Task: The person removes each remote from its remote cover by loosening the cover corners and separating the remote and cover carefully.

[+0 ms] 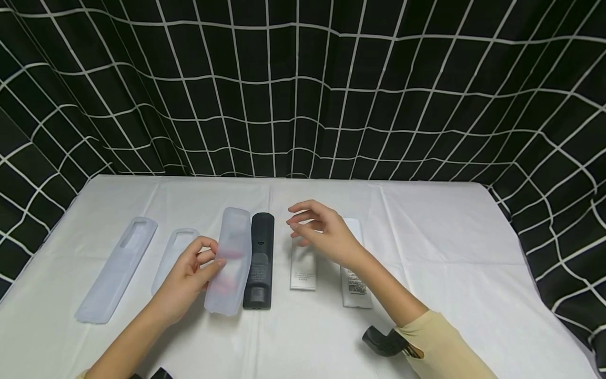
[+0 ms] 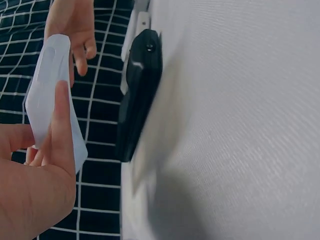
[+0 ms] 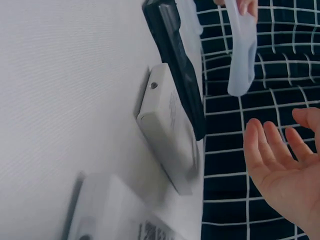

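My left hand (image 1: 189,276) pinches a translucent silicone remote cover (image 1: 230,263) between thumb and fingers, raised above the white cloth. In the left wrist view the cover (image 2: 47,95) stands clear of the table. Just right of it lies a black remote control (image 1: 259,260), back side up. My right hand (image 1: 326,231) hovers with loosely bent fingers and nothing in them, above a small white remote (image 1: 303,271). A longer white remote (image 1: 356,289) lies partly under the right forearm. In the right wrist view the right hand (image 3: 285,175) is apart from the cover (image 3: 242,55).
A long translucent cover (image 1: 115,273) lies at the left of the white-clothed table (image 1: 435,295). Beside it a shorter cover (image 1: 172,258) is partly hidden by the left hand. A black curtain with white grid lines (image 1: 303,95) hangs behind the table.
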`<state>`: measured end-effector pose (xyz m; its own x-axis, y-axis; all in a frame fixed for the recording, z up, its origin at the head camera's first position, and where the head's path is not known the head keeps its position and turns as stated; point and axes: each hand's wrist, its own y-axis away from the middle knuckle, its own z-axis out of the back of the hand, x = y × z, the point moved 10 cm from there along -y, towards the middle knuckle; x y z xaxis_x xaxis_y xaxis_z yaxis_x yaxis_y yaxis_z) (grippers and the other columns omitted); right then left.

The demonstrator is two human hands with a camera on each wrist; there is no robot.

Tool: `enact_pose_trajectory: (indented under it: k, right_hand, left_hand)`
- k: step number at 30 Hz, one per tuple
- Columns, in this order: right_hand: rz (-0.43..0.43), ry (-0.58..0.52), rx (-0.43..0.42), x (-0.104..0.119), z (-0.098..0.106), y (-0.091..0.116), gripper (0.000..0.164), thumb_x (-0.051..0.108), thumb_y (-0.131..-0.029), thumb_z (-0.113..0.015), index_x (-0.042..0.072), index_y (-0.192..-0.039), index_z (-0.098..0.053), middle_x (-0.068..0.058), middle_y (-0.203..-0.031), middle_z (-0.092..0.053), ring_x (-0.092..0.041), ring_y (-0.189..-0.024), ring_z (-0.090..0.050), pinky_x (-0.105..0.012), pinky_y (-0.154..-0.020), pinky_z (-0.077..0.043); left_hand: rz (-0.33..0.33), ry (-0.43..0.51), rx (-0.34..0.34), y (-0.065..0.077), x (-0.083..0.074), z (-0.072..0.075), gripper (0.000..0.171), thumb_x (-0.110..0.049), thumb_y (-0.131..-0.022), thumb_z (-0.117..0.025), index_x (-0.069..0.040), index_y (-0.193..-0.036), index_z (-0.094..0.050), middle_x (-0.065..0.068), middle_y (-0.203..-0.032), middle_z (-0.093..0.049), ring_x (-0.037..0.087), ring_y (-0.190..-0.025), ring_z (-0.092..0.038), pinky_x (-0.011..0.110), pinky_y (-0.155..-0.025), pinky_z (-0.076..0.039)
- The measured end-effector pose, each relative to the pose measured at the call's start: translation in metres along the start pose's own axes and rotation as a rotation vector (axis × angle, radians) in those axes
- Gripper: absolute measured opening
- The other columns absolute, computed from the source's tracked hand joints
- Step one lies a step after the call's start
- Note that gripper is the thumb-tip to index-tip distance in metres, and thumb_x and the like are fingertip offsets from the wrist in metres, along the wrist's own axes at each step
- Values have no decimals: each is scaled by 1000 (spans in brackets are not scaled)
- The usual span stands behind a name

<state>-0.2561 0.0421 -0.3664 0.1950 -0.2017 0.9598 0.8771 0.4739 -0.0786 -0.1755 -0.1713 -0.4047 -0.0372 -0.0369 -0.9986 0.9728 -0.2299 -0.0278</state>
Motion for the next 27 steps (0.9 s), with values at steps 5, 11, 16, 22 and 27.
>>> enact_pose_trajectory:
  k: [5, 11, 16, 22, 27]
  right_hand:
    - [-28, -11, -26, -5, 9, 5, 31, 16, -98, -65, 8, -127, -59, -17, -120, -65, -40, -101, -69, -40, -81, -61]
    - [-17, 2, -38, -9, 21, 12, 31, 14, -100, -64, 5, -129, -58, -22, -122, -65, -42, -99, -69, -38, -80, -61]
    - [-16, 22, -51, -10, 31, 19, 31, 12, -100, -62, 5, -129, -58, -17, -121, -66, -43, -99, -68, -35, -80, -60]
    - [-11, 26, -61, -11, 42, 27, 32, 6, -100, -57, 2, -132, -56, -19, -123, -64, -36, -100, -69, -36, -81, -61]
    - [-9, 37, -66, -13, 50, 33, 34, 3, -99, -54, 2, -133, -55, -18, -125, -63, -30, -99, -70, -37, -82, -60]
  left_hand:
    - [45, -6, -37, 2, 6, 7, 16, -12, -104, -54, -8, -112, -40, -3, -107, -66, 15, -84, -65, 31, -69, -56]
    - [89, 7, -73, 3, 16, 16, 14, -11, -104, -53, -12, -110, -40, -6, -98, -64, 13, -82, -62, 29, -67, -53]
    - [103, 13, -79, 4, 21, 19, 15, -11, -104, -53, -9, -111, -41, -7, -93, -64, 12, -79, -62, 28, -65, -52]
    - [167, 6, -71, 2, 31, 18, 16, -10, -103, -52, -7, -112, -39, -7, -90, -63, 12, -76, -60, 27, -64, -51]
    - [232, -54, -102, 0, 38, 20, 18, -8, -102, -52, -4, -114, -39, -2, -85, -59, 13, -74, -54, 26, -63, -48]
